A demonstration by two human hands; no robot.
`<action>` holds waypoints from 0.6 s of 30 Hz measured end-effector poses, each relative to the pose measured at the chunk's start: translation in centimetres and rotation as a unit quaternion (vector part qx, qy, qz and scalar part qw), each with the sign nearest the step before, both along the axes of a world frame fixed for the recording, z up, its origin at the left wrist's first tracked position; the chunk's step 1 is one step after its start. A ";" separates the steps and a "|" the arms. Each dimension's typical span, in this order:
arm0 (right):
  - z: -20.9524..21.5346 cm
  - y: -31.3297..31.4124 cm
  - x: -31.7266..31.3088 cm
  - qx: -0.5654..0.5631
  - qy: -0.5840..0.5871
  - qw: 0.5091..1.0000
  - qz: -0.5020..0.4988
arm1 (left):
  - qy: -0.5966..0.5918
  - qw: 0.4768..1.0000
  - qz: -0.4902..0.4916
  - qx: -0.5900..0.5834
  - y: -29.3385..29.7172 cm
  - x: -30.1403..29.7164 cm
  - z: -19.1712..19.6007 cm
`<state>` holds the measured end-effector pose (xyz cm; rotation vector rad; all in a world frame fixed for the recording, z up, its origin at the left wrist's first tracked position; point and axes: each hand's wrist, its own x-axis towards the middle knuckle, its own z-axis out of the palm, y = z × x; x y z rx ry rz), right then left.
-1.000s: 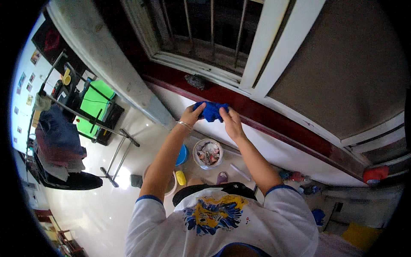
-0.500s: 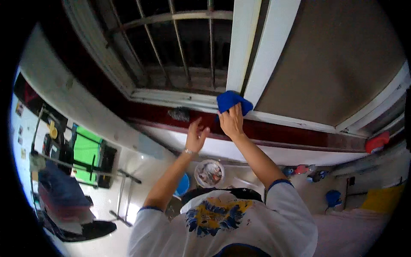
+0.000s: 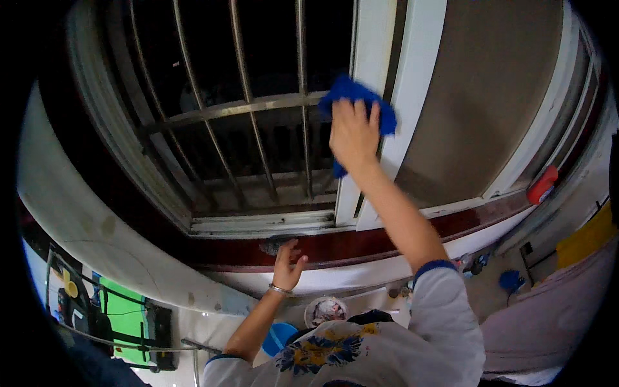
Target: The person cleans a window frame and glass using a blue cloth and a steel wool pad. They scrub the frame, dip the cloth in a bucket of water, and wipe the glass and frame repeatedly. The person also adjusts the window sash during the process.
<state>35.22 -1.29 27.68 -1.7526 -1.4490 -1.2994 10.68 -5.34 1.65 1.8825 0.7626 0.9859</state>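
High on the white window frame [image 3: 380, 109], my right hand [image 3: 353, 132] presses a blue cloth [image 3: 358, 97] flat, fingers spread over it, arm stretched up. Left of it stand the metal bars [image 3: 245, 109] over dark glass. Lower down, my left hand [image 3: 288, 261] rests against the red sill [image 3: 361, 244], fingers loosely curled and holding nothing, as far as I can tell. A red bottle [image 3: 541, 185] sits far right on the ledge.
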 end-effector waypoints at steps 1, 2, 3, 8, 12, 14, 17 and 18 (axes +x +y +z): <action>3.2 0.5 0.1 0.031 -0.041 0.999 -0.006 | 0.000 1.000 0.000 0.001 0.3 -0.2 0.1; 6.6 0.7 0.5 0.064 -0.083 0.994 -0.017 | -0.001 1.000 -0.004 0.003 0.5 -0.1 0.5; 10.1 1.1 0.8 0.092 -0.114 0.988 -0.036 | -0.019 0.999 0.007 0.030 0.4 0.2 1.0; 27.1 3.0 1.5 0.136 -0.182 0.970 -0.089 | -0.050 0.998 0.017 0.023 0.2 -0.6 0.7; 31.8 -0.3 3.3 0.176 -0.265 0.940 -0.125 | -0.077 0.997 -0.029 0.003 -0.6 2.1 1.2; 26.2 2.9 3.6 0.203 -0.269 0.938 -0.077 | -0.067 0.997 0.005 -0.031 -0.4 1.5 0.7; 13.2 1.9 1.1 0.058 -0.210 0.970 -0.111 | -0.073 0.997 -0.015 -0.011 -0.5 2.0 0.2; 8.6 1.2 0.5 -0.022 -0.175 0.978 -0.112 | -0.072 0.997 -0.022 -0.005 -0.5 2.2 -0.2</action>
